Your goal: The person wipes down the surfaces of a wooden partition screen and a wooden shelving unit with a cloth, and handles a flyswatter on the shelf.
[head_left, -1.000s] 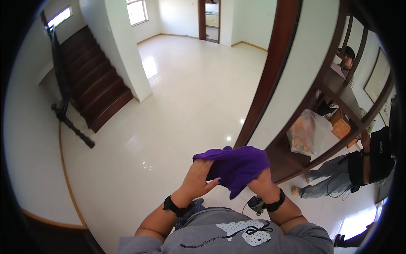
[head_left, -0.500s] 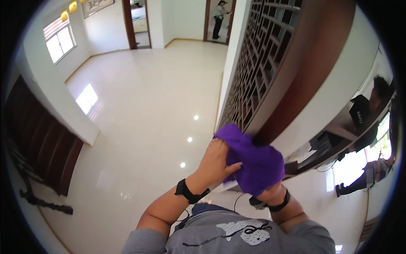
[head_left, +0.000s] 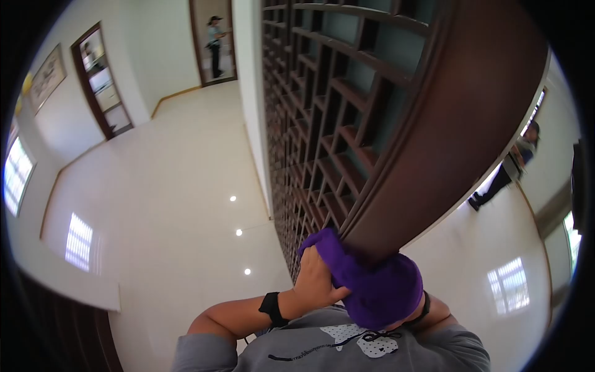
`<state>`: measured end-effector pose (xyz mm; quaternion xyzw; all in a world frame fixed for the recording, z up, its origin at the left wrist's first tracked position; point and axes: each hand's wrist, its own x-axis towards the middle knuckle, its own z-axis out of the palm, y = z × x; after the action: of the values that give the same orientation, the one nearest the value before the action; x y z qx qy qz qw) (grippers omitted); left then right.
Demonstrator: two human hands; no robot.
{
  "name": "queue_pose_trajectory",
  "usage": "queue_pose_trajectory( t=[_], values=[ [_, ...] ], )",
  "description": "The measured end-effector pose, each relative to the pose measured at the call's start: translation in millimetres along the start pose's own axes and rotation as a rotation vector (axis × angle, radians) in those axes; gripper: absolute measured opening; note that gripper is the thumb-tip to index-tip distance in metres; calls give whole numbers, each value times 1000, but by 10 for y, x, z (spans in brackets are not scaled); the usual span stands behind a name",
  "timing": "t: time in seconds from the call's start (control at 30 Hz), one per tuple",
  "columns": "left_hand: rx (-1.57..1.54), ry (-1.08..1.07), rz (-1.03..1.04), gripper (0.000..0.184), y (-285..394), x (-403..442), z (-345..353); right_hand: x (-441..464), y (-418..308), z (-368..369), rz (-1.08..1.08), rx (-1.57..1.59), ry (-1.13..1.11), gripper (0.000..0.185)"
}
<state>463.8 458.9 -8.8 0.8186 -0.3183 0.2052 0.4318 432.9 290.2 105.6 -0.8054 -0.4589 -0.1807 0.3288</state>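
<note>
A purple cloth point(head_left: 381, 291) is folded around the near edge of a dark wooden door frame point(head_left: 446, 136) with a lattice panel point(head_left: 334, 111). My left hand point(head_left: 315, 277) grips the cloth on the lattice side, fingers curled over it and thumb pressed on its near face. On the other side, my right hand point(head_left: 396, 323) is mostly covered by the cloth, which bulges over it; only a sliver of skin near the wrist shows, and its fingers are hidden. Both hands are close to my chest, with the cloth touching the wood.
Glossy pale tiles point(head_left: 180, 186) cover the floor. A person point(head_left: 215, 46) stands in the far doorway, and another person point(head_left: 511, 164) is to the right beyond the panel. A white wall end point(head_left: 248, 93) adjoins the lattice. Dark slatted furniture point(head_left: 62, 322) is at lower left.
My view has turned right, so the lattice fills more of the middle. Both hands and the cloth appear lower and closer to my body, with the cloth still against the wood.
</note>
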Motion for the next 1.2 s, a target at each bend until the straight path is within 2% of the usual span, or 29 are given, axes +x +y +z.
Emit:
queue_pose_trajectory(
  t=[0.1, 0.13, 0.2, 0.3, 0.43, 0.63, 0.87, 0.9, 1.2],
  values=[
    [-30, -115, 54, 75, -58, -68, -98, 346, -348, -180, 114, -47, 82, 41],
    [-47, -158, 79, 75, -91, -92, -132, 356, -430, -163, 199, -80, 85, 33],
    [-78, -235, 161, 85, -126, -97, -238, 414, -490, -100, 277, -105, 120, 33],
    [-132, -344, 223, 84, -122, -129, -376, 499, -508, 34, 356, -131, 173, 33],
    [-223, -503, 276, 66, -135, -67, -522, 636, -582, 156, 469, -178, 234, 33],
    [-275, -411, 485, 70, -172, 193, -663, 852, -639, 185, 566, -209, 298, 33],
    [-193, -340, 548, 69, -17, 549, -868, 1042, -687, 39, 580, -159, 318, 33],
    [-172, -302, 570, 68, -486, 126, -349, 633, -483, 379, 570, -151, 318, 33],
    [-156, -242, 555, 55, -675, 290, -280, 625, -220, 398, 559, -25, 312, 32]
  ],
)
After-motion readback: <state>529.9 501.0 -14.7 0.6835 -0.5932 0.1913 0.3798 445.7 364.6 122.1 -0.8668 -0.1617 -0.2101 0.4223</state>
